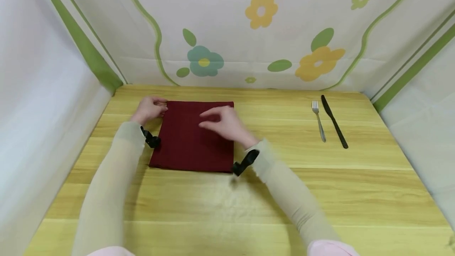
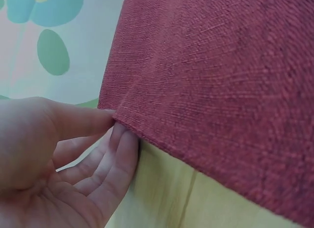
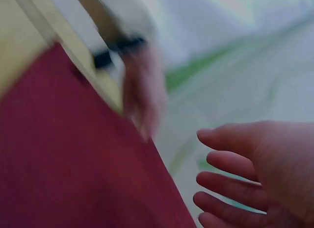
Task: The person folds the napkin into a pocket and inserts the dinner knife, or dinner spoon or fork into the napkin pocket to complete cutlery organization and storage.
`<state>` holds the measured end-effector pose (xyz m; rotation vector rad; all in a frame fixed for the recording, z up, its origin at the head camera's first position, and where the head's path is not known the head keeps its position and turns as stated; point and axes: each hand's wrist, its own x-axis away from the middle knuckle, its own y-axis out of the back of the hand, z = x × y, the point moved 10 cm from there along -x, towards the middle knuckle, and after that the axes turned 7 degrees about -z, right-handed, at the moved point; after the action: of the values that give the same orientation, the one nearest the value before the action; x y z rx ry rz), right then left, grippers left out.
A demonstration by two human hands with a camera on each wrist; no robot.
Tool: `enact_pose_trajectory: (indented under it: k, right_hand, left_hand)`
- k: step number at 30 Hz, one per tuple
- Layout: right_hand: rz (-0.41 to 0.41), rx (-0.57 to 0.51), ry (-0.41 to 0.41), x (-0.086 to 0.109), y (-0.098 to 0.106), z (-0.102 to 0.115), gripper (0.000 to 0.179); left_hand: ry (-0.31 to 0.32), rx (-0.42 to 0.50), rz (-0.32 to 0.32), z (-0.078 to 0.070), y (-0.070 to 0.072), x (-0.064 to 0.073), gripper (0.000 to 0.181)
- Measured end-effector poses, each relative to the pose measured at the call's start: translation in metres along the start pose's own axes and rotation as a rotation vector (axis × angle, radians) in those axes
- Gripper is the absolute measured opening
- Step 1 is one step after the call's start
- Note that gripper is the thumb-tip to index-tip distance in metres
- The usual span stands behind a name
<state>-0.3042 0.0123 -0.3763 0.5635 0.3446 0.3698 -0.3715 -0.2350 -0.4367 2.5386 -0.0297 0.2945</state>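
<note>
Pink-fabric sleeves (image 1: 332, 249) lie nearest. The left hand (image 1: 148, 109) pinches the square dark-red cloth's (image 1: 188, 147) far-left corner, best kept level; the right hand (image 1: 227, 123) hovers empty.

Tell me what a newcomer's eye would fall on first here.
Probably the dark red cloth, lying left of centre on the wooden table, with the person's left grip pinching its far left corner and the right grip hovering over it, fingers apart. Next might come the fork and black knife, side by side on the right, then the flowered sheet behind.
</note>
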Motion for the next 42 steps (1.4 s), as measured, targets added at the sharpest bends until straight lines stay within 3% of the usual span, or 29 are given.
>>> enact_pose_trajectory:
  k: [6, 11, 15, 17, 24, 28, 34, 42]
  right_hand:
    - [-0.161, -0.045, -0.290, 0.003, 0.065, -0.085, 0.044]
    - [-0.193, 0.013, -0.383, 0.017, 0.085, -0.125, 0.041]
    - [-0.174, 0.039, -0.408, 0.028, 0.093, -0.136, 0.027]
    - [-0.153, 0.038, -0.414, 0.032, 0.097, -0.137, 0.023]
    - [-0.059, 0.017, -0.416, 0.041, 0.100, -0.138, 0.015]
    - [-0.043, -0.006, -0.421, 0.045, 0.101, -0.140, 0.012]
    - [-0.074, -0.021, -0.437, 0.047, 0.111, -0.149, 0.011]
    - [-0.169, 0.051, -0.425, 0.042, 0.146, -0.164, 0.013]
  left_hand:
    - [0.000, -0.001, 0.049, -0.005, -0.014, 0.007, 0.047]
    - [-0.041, -0.014, 0.153, -0.021, -0.041, 0.022, 0.048]
    - [-0.056, -0.004, 0.247, -0.032, -0.058, 0.034, 0.050]
    - [-0.049, -0.001, 0.260, -0.033, -0.061, 0.036, 0.050]
    - [-0.089, -0.043, 0.196, -0.036, -0.060, 0.031, 0.042]
    - [-0.090, 0.015, 0.181, -0.039, -0.063, 0.026, 0.036]
    - [-0.085, 0.116, 0.148, -0.045, -0.071, 0.020, 0.040]
    - [-0.107, 0.112, 0.148, -0.061, -0.087, 0.016, 0.038]
